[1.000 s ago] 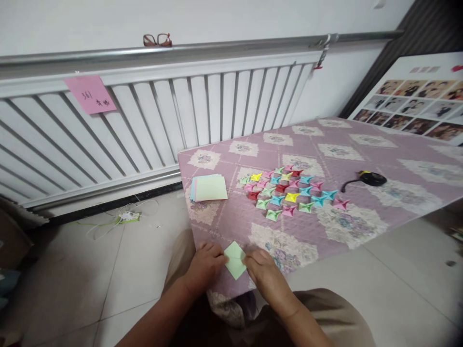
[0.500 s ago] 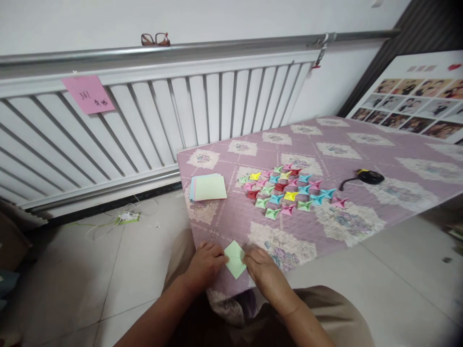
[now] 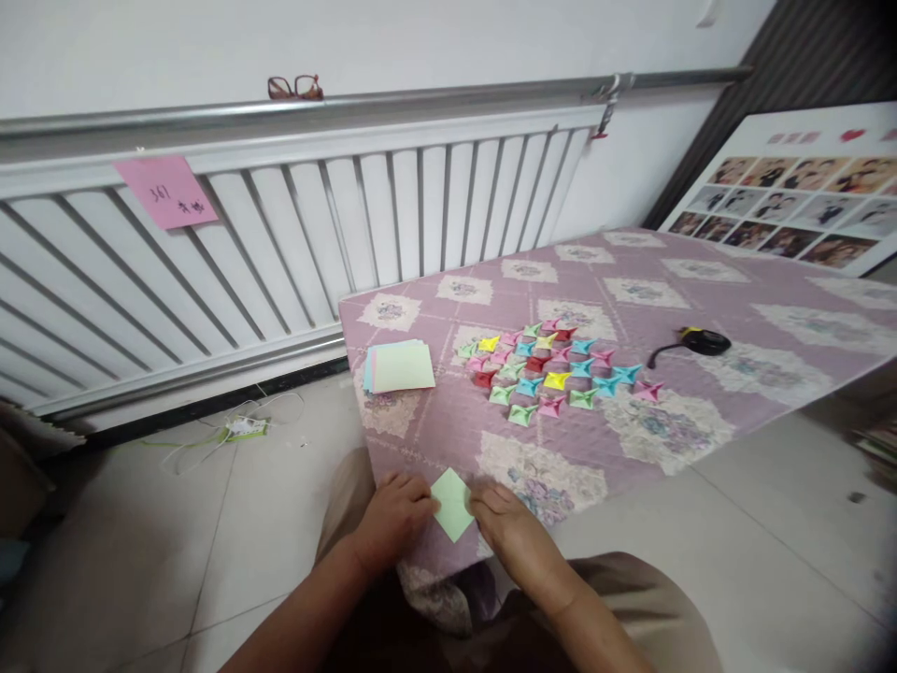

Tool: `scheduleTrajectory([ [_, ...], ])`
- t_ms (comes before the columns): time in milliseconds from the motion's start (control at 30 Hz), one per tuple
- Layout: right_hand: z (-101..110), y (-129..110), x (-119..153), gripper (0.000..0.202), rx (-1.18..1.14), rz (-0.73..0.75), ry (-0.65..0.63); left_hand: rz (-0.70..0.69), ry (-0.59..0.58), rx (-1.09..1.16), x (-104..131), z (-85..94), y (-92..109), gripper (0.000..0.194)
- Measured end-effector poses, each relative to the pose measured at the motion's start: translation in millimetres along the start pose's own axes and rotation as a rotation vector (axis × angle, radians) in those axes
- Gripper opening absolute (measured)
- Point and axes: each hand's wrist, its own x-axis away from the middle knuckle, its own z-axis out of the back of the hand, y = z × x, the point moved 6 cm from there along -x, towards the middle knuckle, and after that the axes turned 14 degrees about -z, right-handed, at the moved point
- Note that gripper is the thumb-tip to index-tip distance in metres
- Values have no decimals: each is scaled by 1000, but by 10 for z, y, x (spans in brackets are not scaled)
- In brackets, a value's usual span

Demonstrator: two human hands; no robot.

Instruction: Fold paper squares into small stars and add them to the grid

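A pale green square of paper point(image 3: 452, 506) lies at the near corner of the table, turned so that it looks like a diamond. My left hand point(image 3: 401, 512) closes on its left corner, and my right hand point(image 3: 502, 514) grips the right corner. The corners themselves are hidden under my fingers. Beyond my hands, a stack of coloured paper sheets point(image 3: 402, 366), pale yellow-green on top, sits near the table's left edge. To its right stand rows of small folded paper shapes point(image 3: 537, 365) in green, pink, red, yellow and blue.
A floral purple tablecloth point(image 3: 448, 439) covers the table. Toward the right lies a black object with a short cord point(image 3: 704, 342). A white radiator point(image 3: 392, 206) runs along the wall, with glasses point(image 3: 295, 88) on the pipe above. A power strip point(image 3: 245, 428) rests on the floor.
My view has shifted slightly, so the whole scene sits a little further left. Both hands keep the same hold on the green paper.
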Motion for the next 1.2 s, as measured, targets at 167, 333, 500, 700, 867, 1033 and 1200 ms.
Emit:
scheduleTrajectory([
  [167, 15, -9, 36, 16, -31, -9, 19, -28, -48, -51, -24, 30, 36, 22],
  [333, 54, -13, 40, 17, -50, -20, 14, -64, -114, -118, -55, 36, 67, 24],
  [500, 87, -43, 54, 17, -36, -59, 71, -91, -135, -153, -68, 20, 82, 25],
  [700, -27, -303, 162, 29, 3, -88, 148, -102, -152, -194, -88, 14, 105, 22],
  [867, -139, -368, 265, 38, 91, -87, 101, -122, -150, -206, -52, 11, 108, 24],
  [1033, -186, -345, 313, 45, 185, -35, 63, -87, -104, -198, 91, 69, 53, 29],
  [1200, -209, -257, 381, 45, 233, -68, 69, -28, -64, -189, 200, 95, 12, 29],
])
